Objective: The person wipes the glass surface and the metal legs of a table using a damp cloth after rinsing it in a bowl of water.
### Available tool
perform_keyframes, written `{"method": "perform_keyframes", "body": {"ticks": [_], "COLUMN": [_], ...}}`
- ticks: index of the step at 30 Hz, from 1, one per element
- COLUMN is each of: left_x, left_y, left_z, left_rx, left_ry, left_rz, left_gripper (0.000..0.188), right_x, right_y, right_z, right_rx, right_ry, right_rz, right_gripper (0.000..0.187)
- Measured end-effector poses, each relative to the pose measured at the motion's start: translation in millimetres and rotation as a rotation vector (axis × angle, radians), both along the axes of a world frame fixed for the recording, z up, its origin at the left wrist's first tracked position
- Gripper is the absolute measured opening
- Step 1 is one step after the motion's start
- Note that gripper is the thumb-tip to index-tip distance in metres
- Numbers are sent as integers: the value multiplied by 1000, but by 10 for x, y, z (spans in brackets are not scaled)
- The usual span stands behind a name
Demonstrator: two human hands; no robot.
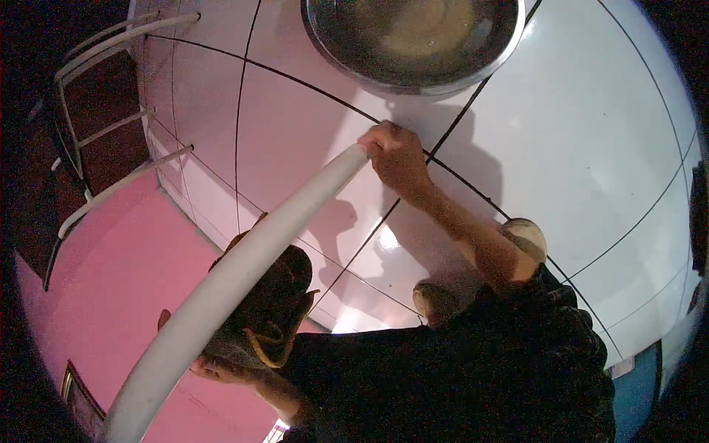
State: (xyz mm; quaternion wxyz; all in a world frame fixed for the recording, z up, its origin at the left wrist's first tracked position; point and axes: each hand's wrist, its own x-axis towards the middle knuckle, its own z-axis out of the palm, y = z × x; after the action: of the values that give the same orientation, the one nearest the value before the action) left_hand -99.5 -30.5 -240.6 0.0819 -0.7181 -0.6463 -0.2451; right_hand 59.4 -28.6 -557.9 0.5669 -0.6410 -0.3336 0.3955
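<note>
A long white pole (255, 255) slants from the lower left up to the middle of the head view. My right hand (399, 159) is closed around its upper end, above the tiled floor. My left hand (225, 371) is lower down, behind the pole, with fingertips showing past its left side. A dark brown cloth (277, 314) with a lighter edge is bunched at the left hand, against the pole. The pole and cloth hide most of that hand's fingers. Beyond my right hand stands a round metal basin (354, 77) with cloudy liquid in it.
White floor tiles (591, 140) with dark joints spread under me. My feet (526, 238) are below my right forearm. At the far left is a white tubular frame (118, 133) with dark parts. A pink wall (118, 273) fills the lower left, with a picture frame (80, 395) on it.
</note>
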Motion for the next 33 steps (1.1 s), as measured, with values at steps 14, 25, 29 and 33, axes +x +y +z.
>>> {"method": "perform_keyframes", "body": {"ticks": [14, 25, 29, 33], "left_x": [-10, -52, -136, -149], "left_y": [61, 50, 82, 30], "left_z": [-57, -101, -26, -33], "left_rx": [38, 46, 57, 16], "left_ry": [-110, -182, -363, -17], "left_rz": [-74, -44, 9, -67], "left_gripper": [56, 50, 51, 67], "right_x": [261, 272, 243, 129], "right_y": [192, -103, 5, 143], "right_z": [-73, 101, 120, -77], "right_rx": [272, -38, -70, 217], "right_ry": [-255, 22, 81, -206], "right_rz": [122, 284, 240, 48], "right_gripper": [4, 8, 10, 8]}}
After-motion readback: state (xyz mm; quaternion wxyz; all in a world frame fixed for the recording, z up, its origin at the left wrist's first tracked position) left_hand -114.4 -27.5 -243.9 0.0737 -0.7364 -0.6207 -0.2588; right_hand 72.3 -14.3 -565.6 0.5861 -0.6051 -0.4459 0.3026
